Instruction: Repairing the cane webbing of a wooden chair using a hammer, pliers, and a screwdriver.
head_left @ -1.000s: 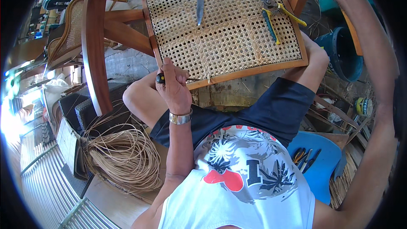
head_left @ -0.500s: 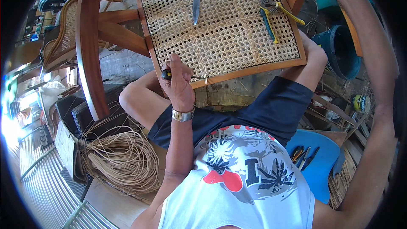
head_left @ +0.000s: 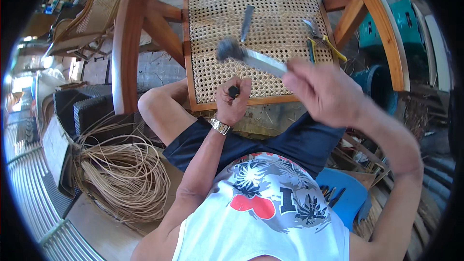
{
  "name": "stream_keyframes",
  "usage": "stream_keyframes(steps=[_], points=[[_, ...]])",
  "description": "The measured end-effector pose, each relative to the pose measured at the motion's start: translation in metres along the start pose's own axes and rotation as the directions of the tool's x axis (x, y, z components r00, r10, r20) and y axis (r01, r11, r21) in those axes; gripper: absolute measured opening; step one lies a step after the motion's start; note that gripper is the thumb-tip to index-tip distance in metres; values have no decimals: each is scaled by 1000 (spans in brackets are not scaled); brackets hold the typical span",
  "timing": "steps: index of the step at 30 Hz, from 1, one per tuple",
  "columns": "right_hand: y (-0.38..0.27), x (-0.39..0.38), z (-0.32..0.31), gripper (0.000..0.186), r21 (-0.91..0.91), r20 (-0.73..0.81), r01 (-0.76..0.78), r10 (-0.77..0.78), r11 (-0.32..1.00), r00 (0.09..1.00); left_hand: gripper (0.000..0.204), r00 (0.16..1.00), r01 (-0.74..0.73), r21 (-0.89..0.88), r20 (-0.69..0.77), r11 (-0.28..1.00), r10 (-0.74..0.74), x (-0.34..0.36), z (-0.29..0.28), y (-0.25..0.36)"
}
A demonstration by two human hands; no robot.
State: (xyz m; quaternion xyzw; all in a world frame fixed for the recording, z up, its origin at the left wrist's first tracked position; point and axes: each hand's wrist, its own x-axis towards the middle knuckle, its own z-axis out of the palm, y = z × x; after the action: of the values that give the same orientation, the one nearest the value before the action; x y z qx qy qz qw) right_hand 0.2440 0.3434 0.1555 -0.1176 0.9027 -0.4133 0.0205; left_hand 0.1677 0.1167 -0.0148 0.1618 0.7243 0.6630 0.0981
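Observation:
My left hand is wrapped round a screwdriver with a black and yellow handle, held upright at the chair seat's near edge. Its tip is hidden below my fingers. In my right hand is a hammer, smeared by motion, its dark head raised just above and beyond the screwdriver's handle. Beneath both is a woven cane seat in a wooden frame. On the cane lie a flat metal blade and yellow-handled pruning shears, partly covered by my right hand.
A coil of cane strands lies on the left, below a dark woven piece. Wooden chair legs rise either side of the seat. A blue plastic piece holds several tools at right. Behind it are a dark bucket and green crate.
My right hand has come from the far upper right to above the seat, now with a hammer. My left hand has turned the screwdriver from lying sideways to upright.

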Motion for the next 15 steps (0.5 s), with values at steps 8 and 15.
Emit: stream_keyframes(steps=[8, 15], points=[[-33, -13, 31, 21, -69, -75, -69, 64, 995, 995, 5, 998, -17, 6, 67, 1000, 16, -4, -5, -13], [-40, -12, 33, 22, -255, 115, -200, 235, 946, 965, 29, 995, 12, -86, 104, 996, -3, -7, -2, -15]])
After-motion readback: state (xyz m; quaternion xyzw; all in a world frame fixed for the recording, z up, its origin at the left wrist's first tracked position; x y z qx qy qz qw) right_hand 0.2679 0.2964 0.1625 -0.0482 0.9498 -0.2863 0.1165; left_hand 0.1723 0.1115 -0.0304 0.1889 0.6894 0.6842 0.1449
